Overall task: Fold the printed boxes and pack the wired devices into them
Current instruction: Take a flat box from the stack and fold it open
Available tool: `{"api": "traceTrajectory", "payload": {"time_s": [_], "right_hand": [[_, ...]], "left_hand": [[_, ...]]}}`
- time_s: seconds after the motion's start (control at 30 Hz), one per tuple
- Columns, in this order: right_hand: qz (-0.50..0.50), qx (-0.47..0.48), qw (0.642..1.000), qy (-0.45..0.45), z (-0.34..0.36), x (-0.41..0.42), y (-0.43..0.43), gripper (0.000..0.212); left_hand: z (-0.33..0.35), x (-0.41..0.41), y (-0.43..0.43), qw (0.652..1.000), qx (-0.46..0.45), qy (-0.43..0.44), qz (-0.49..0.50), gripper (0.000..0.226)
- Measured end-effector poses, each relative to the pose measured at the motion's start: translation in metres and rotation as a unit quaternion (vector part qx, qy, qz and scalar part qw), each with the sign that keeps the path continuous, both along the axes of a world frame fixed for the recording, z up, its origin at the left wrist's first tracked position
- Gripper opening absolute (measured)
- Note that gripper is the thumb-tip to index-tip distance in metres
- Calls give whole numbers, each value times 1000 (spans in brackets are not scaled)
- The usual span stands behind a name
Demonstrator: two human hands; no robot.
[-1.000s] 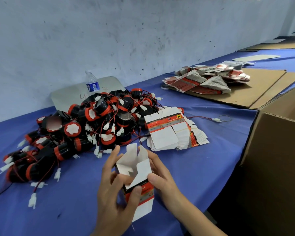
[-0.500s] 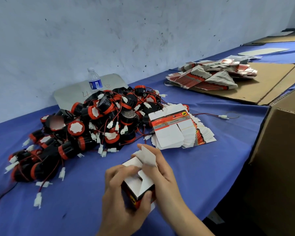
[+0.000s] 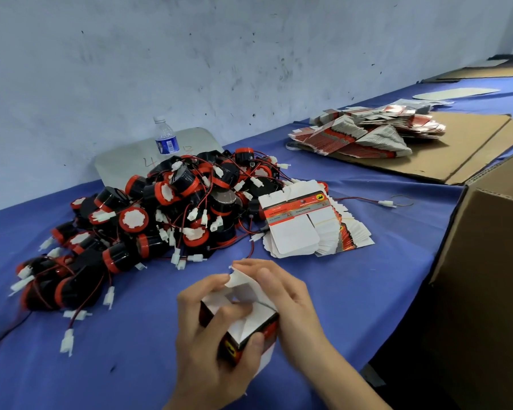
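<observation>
A small printed box (image 3: 251, 322), white inside with red and black print, stands half folded near the table's front edge. My left hand (image 3: 211, 341) grips it from the left, thumb on its front corner and fingers over the top flaps. My right hand (image 3: 282, 294) holds the right side and pinches an upright white flap. A heap of black and red wired devices (image 3: 160, 214) with white plugs lies behind, to the left. A fanned stack of flat printed boxes (image 3: 305, 226) lies just right of the heap.
The table carries a blue cloth (image 3: 367, 276). A large open cardboard carton (image 3: 492, 261) stands at the right edge. More flat boxes (image 3: 367, 134) are piled on cardboard sheets (image 3: 462, 143) at the back right. A water bottle (image 3: 166, 137) stands against the wall.
The box went from an open sleeve held up with flaps spread to a squared shape lower down. Both hands have pressed its top flaps inward, and the view has shifted slightly.
</observation>
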State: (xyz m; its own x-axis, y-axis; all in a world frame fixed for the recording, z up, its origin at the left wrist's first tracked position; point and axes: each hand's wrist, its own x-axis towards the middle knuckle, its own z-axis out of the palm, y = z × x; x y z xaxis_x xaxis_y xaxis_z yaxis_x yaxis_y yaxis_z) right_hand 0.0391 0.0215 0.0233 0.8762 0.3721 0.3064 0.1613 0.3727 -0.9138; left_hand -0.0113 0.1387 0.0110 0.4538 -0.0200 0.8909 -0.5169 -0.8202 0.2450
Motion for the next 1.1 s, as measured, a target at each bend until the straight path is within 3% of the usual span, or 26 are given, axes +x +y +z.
{"api": "traceTrajectory", "payload": {"time_s": [0.23,0.33,0.43,0.53,0.87,0.93,1.1], "right_hand": [[124,-77,985,89,10,1,-8,22],[153,-55,978,131,17,6,-14,26],[165,-72,974,139,26,11,-19,30],[196,-110,960,165,30,12,-19,25],[173,-259,948,70,37,15,-13,38],[174,-238,951,93,36,16,-13,40],[192,-101,941,258,34,32,-24,58]], "left_hand": [[0,2,3,999,8,41,-21,18],[-3,2,4,999,-4,27,-26,32],[-2,2,7,1000,-16,3,-13,38],[-5,3,4,996,-72,4,-60,44],[4,0,-7,995,-94,28,-33,64],[3,1,-5,996,-73,11,-41,61],[-7,5,7,996,-84,-3,-41,64]]}}
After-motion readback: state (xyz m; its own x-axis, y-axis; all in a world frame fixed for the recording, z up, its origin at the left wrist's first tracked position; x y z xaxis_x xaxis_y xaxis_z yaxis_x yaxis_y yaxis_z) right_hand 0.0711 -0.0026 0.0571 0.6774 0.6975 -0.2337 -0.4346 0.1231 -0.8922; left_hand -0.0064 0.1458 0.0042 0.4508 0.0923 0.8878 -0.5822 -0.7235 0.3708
